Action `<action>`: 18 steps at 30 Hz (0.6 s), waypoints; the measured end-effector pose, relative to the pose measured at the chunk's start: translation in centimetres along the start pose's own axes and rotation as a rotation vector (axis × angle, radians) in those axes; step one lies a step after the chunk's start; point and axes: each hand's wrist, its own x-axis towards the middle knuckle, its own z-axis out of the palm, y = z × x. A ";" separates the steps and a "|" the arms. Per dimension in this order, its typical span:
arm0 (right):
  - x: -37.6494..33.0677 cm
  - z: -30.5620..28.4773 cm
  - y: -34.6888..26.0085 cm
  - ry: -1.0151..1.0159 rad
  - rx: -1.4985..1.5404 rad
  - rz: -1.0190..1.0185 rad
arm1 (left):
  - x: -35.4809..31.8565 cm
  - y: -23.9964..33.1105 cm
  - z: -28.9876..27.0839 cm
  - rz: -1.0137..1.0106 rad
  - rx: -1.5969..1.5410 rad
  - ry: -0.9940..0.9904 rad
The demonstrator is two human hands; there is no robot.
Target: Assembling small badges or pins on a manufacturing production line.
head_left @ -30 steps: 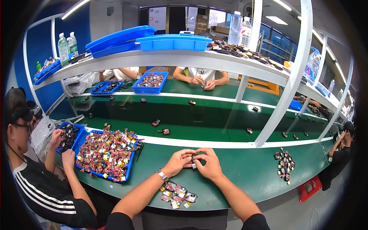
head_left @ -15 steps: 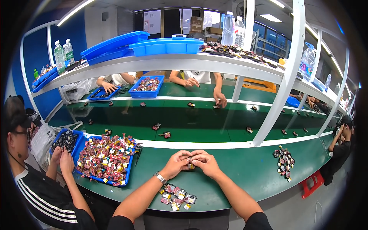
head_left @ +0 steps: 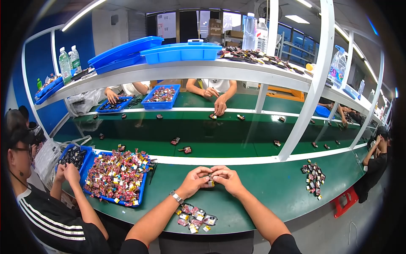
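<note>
At the middle of the green bench, my left hand and my right hand meet fingertip to fingertip. Both are closed on a small electronic module with a pale, yellowish block and a dark edge; the fingers cover most of it. Beside my left forearm, near the front edge, lies a small cluster of similar modules, with dark cases, reddish wrapping and white-yellow blocks. Another group of modules is spread on the bench to the right.
To my left stands a blue tray heaped with reddish-wrapped parts. Next to it, a co-worker handles something above a tray of black pieces. Beyond a white rail, scattered modules sit on a green belt. A white shelf crosses above.
My hands stay nearly in place around the module. Modules on the belt have shifted slightly right. Across the belt, a person's hand has moved left to another module.
</note>
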 end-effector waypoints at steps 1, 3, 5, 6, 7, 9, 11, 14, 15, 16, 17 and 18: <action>0.0 -0.2 0.0 -0.038 0.040 0.024 | -0.1 0.1 0.0 -0.015 -0.036 0.002; 0.0 -0.4 0.0 -0.076 0.081 0.048 | -0.1 -0.1 -0.2 -0.002 0.009 0.007; 0.0 -0.5 -0.1 -0.099 0.114 0.074 | 0.0 -0.2 -0.1 0.012 0.054 0.010; 0.0 -0.6 -0.1 -0.097 0.114 0.073 | 0.0 -0.2 -0.1 0.021 0.072 0.016; 0.1 -0.5 -0.2 -0.082 0.072 0.062 | -0.1 -0.1 0.0 0.031 0.091 0.023; 0.1 -0.5 -0.3 -0.067 0.031 0.050 | -0.1 -0.2 -0.2 0.038 0.099 0.019; 0.1 -0.5 -0.3 -0.090 0.022 0.055 | 0.0 -0.3 -0.2 0.045 0.106 0.012; 0.2 -0.5 -0.1 -0.069 -0.003 0.063 | -0.1 -0.3 -0.3 0.040 0.089 0.013; 0.2 -0.5 0.0 -0.069 -0.002 0.062 | 0.0 -0.3 -0.3 0.039 0.091 0.011; 0.2 -0.5 0.0 -0.073 0.011 0.067 | 0.0 -0.3 -0.3 0.037 0.092 0.009; 0.2 -0.6 0.0 -0.076 0.024 0.072 | 0.0 -0.3 -0.3 0.037 0.093 0.009; 0.1 -0.6 0.0 -0.076 0.025 0.071 | 0.0 -0.4 -0.3 0.037 0.103 0.023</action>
